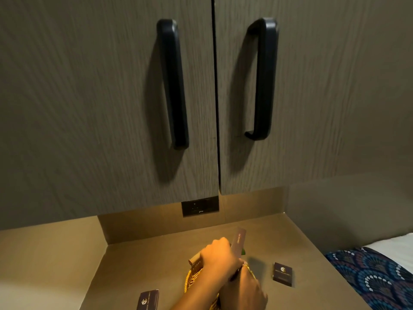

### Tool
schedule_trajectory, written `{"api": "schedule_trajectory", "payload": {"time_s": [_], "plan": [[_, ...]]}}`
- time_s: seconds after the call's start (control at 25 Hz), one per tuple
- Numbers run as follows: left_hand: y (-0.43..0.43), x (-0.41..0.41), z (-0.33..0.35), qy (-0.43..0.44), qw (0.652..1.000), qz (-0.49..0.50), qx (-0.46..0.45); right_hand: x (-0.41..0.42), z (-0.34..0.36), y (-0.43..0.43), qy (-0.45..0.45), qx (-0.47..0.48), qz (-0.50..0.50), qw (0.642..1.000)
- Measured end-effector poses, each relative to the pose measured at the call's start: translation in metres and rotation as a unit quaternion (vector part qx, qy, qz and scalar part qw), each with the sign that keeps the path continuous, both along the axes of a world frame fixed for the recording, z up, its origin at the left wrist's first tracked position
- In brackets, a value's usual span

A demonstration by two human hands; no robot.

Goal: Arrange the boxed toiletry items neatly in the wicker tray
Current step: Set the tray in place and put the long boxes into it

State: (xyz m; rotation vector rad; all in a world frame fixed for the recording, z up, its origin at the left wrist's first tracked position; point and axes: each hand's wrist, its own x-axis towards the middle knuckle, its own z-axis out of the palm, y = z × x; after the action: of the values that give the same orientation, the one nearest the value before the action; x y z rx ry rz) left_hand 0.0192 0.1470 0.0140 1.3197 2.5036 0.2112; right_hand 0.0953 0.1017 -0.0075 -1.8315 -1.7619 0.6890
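Observation:
A golden wicker tray (191, 279) sits on the counter at the bottom centre, mostly covered by my hands. My left hand (220, 257) reaches over it from the lower left and is closed around a long dark box marked Dental Kit (238, 240), which stands tilted above the tray's far side. A tan box (194, 261) pokes out from under that hand at the tray's left. My right hand (244, 291) lies low over the tray's near right side; its fingers are hidden. Two flat dark boxes lie outside the tray, one to the right (282, 274) and one at the near left (148, 299).
The brown counter (143, 260) ends at a back wall with a dark socket plate (200, 205). Overhead hang two grey cabinet doors with black handles (173, 83). A bed with a blue patterned runner (375, 276) borders the counter on the right.

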Motion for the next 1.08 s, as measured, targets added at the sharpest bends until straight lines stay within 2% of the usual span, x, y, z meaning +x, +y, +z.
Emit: {"api": "schedule_trajectory", "payload": {"time_s": [0.12, 0.28, 0.44, 0.6, 0.84, 1.08], "plan": [[0.003, -0.002, 0.0, -0.011, 1.0, 0.004, -0.019, 0.003, 0.0, 0.003, -0.041, -0.032, 0.028, 0.998], [-0.001, -0.011, -0.011, -0.045, 0.997, -0.037, -0.046, 0.027, -0.007, 0.027, -0.074, -0.059, 0.131, 0.987], [0.0, -0.01, -0.032, -0.033, 0.991, -0.106, -0.078, 0.064, -0.027, 0.043, 0.008, -0.072, 0.147, 0.986], [-0.002, -0.011, -0.051, -0.006, 0.986, -0.13, -0.103, 0.092, -0.043, 0.063, 0.083, -0.053, 0.126, 0.987], [-0.015, -0.007, -0.063, -0.064, 0.99, -0.118, -0.049, 0.113, -0.062, 0.082, 0.106, -0.071, 0.084, 0.988], [-0.026, -0.011, -0.068, -0.114, 0.982, -0.148, 0.029, 0.113, -0.07, 0.085, 0.11, -0.043, 0.076, 0.99]]}}
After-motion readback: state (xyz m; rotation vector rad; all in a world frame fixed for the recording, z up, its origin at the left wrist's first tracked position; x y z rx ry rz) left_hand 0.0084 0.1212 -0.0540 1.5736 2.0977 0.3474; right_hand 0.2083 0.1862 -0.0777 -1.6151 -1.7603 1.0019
